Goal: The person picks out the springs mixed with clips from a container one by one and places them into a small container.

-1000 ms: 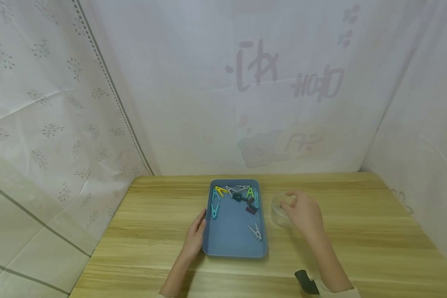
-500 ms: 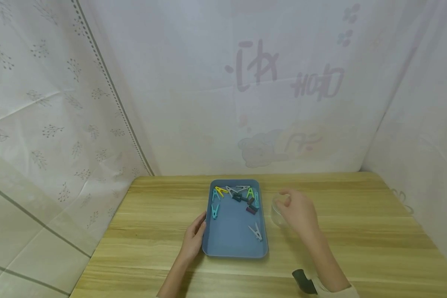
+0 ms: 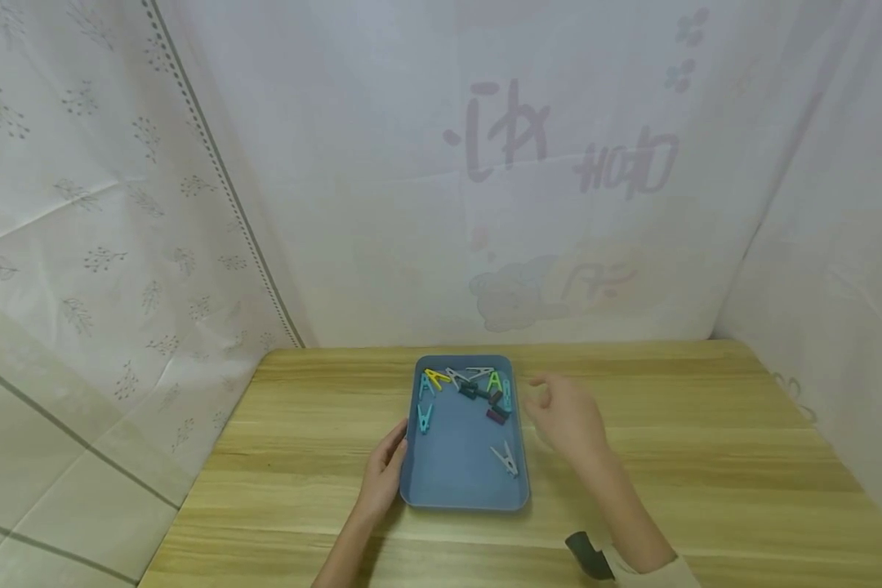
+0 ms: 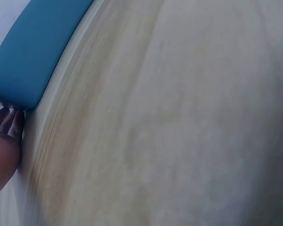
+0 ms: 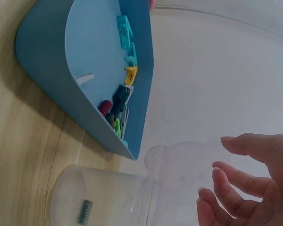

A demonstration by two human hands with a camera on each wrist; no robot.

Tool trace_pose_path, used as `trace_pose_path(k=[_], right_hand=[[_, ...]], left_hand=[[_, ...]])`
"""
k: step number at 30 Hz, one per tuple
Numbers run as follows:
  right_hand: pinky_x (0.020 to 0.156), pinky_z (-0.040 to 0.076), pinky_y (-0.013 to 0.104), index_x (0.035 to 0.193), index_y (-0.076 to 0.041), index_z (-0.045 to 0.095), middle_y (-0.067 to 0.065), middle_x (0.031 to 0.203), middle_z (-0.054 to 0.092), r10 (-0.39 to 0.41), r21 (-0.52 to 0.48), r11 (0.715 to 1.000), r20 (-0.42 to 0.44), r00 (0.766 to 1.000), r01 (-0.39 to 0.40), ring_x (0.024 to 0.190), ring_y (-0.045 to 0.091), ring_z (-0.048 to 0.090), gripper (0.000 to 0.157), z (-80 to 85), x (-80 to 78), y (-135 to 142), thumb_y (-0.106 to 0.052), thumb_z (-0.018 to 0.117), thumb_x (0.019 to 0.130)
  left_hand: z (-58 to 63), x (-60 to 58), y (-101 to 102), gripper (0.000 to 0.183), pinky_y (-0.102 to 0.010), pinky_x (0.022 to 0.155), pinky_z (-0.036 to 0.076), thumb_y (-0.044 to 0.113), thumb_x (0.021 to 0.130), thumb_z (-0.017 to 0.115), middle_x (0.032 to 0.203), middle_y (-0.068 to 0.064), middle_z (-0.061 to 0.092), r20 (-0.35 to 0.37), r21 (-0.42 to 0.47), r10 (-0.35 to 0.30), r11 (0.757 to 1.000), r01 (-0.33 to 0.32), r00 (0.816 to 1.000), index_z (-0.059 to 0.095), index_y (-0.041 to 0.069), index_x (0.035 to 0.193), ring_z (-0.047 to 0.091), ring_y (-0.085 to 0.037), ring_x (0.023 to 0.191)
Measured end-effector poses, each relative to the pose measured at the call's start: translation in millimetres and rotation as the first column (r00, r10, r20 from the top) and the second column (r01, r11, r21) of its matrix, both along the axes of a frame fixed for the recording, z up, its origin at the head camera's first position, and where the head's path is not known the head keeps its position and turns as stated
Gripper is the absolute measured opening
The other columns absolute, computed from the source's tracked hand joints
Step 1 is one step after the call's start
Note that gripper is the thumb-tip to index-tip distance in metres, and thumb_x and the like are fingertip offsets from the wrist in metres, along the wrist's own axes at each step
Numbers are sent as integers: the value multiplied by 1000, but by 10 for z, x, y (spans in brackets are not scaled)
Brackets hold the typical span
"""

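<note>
My left hand [image 3: 382, 478] holds the left side of a blue tray [image 3: 459, 469]; its fingertips [image 4: 16, 120] meet the tray's edge in the left wrist view. Clothespins lie in the tray: teal [image 3: 424, 418], yellow [image 3: 436, 377], light green [image 3: 494, 381] and grey [image 3: 507, 459]. Small ribbed cylinders, dark green [image 3: 467, 391] and maroon [image 3: 496, 416], are gathered near its far end. Just off the tray's right side, my right hand [image 3: 569, 420] has its fingers spread and loosely bent, with nothing between them. Near it stands a clear jar [image 5: 115, 193] with one dark green ribbed cylinder [image 5: 85, 212] inside.
A wooden table [image 3: 301, 425] carries the tray and jar. White patterned cloth [image 3: 382, 204] hangs behind and at both sides. A dark strap [image 3: 590, 555] shows at the right sleeve [image 3: 647, 570].
My right hand has moved left from over the jar to the tray's right side, and it now hides the jar in the head view. The left hand and tray stay nearly in place.
</note>
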State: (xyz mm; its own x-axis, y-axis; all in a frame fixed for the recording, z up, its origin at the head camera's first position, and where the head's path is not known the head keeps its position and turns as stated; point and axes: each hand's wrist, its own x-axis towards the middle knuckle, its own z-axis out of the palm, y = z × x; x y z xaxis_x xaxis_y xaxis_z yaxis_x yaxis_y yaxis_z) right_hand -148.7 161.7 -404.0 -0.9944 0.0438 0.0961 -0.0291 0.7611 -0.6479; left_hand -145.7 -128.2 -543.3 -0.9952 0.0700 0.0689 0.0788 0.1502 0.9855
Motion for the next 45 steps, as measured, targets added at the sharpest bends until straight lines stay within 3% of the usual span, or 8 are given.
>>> trace_pose_path(k=[5, 12, 21, 28, 35, 45], right_hand=[[53, 52, 31, 128, 2, 70, 5, 76, 71, 24, 12, 1000, -11, 1000, -24, 62, 16, 61, 37, -6, -18, -64, -20, 73, 98], [52, 51, 29, 127, 4, 69, 9, 82, 75, 54, -21, 998, 11, 998, -54, 60, 14, 61, 36, -35, -24, -164, -17, 73, 98], [43, 33, 21, 126, 4, 70, 0, 61, 55, 87, -31, 996, 17, 996, -87, 47, 10, 44, 35, -140, -56, -284, -14, 75, 96], [41, 35, 21, 118, 2, 73, 0, 59, 56, 109, -45, 993, 12, 994, -109, 46, 10, 46, 27, -219, -104, -358, -13, 78, 95], [50, 49, 27, 116, 3, 73, 2, 69, 66, 120, -7, 993, 11, 993, -120, 57, 12, 58, 27, -309, -156, -403, -10, 78, 93], [50, 47, 26, 115, 4, 73, 3, 69, 66, 106, 36, 994, 35, 994, -107, 57, 13, 57, 25, -471, -251, -452, -9, 76, 94]], left_hand=[[-3, -4, 11, 46, -56, 125, 31, 7, 113, 45, 162, -29, 42, 9, 31, -25, 999, 24, 1000, 42, -11, 155, 35, -44, 154], [3, 3, -11, 46, -55, 125, 31, 7, 113, 45, 162, -29, 41, 11, 34, -40, 999, 40, 999, 41, -10, 156, 34, -44, 154], [3, 16, -35, 47, -53, 125, 31, 8, 114, 44, 163, -29, 40, 11, 32, -43, 999, 43, 999, 40, -11, 156, 33, -44, 155], [5, 12, -35, 47, -53, 125, 31, 9, 114, 44, 163, -29, 40, 14, 38, -49, 998, 49, 999, 40, -10, 157, 33, -44, 155], [10, 14, -39, 48, -55, 126, 30, 10, 114, 44, 164, -28, 39, 18, 39, -54, 998, 53, 998, 39, -9, 157, 32, -43, 156], [-17, 5, -37, 47, -54, 125, 31, 8, 113, 45, 163, -29, 41, 6, 32, -49, 998, 48, 999, 40, -10, 157, 34, -44, 155]])
